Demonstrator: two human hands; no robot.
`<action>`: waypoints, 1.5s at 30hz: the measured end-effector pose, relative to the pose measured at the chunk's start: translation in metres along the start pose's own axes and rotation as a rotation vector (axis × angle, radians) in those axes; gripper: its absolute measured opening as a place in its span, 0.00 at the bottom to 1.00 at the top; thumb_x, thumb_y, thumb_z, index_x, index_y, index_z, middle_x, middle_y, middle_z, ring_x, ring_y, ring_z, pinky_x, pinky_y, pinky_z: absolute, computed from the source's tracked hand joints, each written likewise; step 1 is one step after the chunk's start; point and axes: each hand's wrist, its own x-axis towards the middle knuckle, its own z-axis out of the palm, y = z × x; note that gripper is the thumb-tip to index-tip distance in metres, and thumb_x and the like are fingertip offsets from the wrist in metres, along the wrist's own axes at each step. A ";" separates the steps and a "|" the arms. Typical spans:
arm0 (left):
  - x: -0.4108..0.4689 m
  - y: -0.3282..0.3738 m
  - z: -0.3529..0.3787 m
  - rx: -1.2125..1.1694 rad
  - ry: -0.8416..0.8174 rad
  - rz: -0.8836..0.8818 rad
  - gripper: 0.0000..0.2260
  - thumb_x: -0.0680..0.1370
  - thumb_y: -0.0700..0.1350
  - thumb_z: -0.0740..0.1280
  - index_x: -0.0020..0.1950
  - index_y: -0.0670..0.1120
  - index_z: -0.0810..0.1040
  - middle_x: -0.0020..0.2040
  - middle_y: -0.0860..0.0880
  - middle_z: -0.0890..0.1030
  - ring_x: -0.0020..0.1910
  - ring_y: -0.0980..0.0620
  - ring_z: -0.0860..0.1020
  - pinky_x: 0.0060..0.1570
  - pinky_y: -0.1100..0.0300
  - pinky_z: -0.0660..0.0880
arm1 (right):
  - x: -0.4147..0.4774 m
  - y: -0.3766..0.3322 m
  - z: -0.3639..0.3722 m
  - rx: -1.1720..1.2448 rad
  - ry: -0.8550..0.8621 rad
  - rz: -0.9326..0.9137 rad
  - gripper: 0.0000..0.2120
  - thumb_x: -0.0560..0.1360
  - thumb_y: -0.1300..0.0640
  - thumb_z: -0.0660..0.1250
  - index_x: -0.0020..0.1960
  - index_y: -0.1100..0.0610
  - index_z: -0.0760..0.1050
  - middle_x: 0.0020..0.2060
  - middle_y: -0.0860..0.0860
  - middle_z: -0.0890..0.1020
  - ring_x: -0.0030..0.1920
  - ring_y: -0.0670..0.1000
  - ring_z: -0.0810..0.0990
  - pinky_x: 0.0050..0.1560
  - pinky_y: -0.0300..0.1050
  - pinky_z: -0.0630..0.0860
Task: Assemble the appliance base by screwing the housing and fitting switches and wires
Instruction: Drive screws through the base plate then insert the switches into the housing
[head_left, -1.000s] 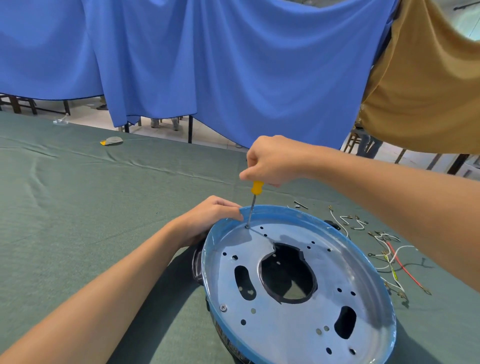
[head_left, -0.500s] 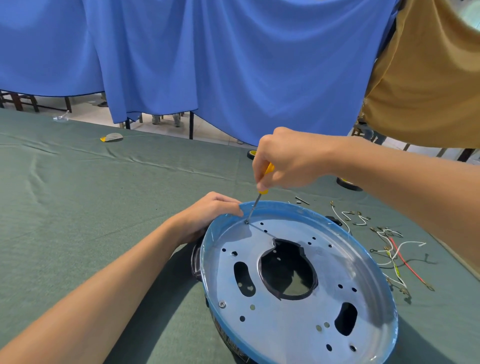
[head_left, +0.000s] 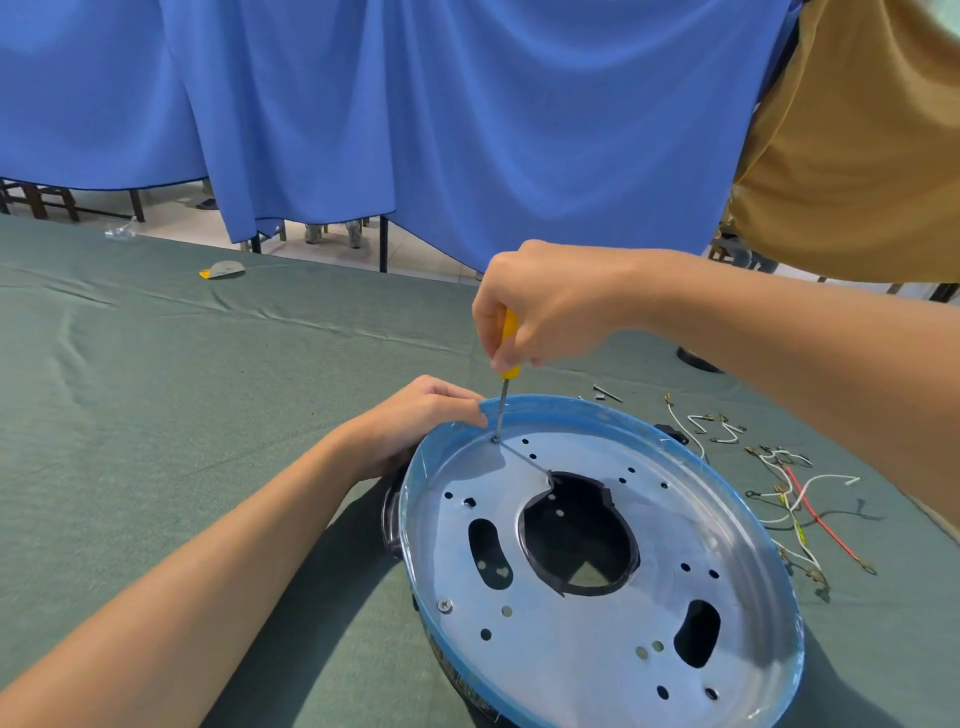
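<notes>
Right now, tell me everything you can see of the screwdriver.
The screwdriver is slim, with a yellow plastic-looking handle and a thin grey metal shaft. It stands nearly upright. The right hand grips the handle, hiding most of it. Its tip meets the silver base plate at its far-left edge, just inside the blue rim.

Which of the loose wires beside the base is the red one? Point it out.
The red wire, running diagonally right of the base; the white wires around it lack its colour.
</notes>
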 end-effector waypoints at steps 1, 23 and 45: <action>-0.001 0.002 -0.001 0.013 -0.001 -0.006 0.09 0.76 0.41 0.65 0.48 0.41 0.85 0.41 0.44 0.84 0.37 0.51 0.82 0.37 0.62 0.78 | 0.001 0.001 0.000 -0.014 0.004 0.009 0.06 0.74 0.52 0.70 0.40 0.52 0.81 0.25 0.45 0.81 0.29 0.40 0.79 0.26 0.33 0.68; -0.001 0.054 0.026 1.268 0.262 0.064 0.06 0.73 0.56 0.73 0.46 0.57 0.84 0.57 0.55 0.81 0.56 0.46 0.77 0.42 0.56 0.66 | -0.038 0.054 0.025 0.204 0.103 0.256 0.14 0.77 0.45 0.65 0.39 0.53 0.80 0.27 0.44 0.83 0.23 0.38 0.75 0.31 0.39 0.67; -0.011 0.053 0.040 1.403 0.154 0.104 0.03 0.80 0.45 0.65 0.48 0.47 0.78 0.64 0.50 0.65 0.66 0.49 0.61 0.69 0.33 0.58 | -0.025 0.040 0.021 0.103 0.070 0.142 0.10 0.73 0.46 0.71 0.39 0.51 0.81 0.26 0.44 0.82 0.34 0.39 0.78 0.31 0.38 0.69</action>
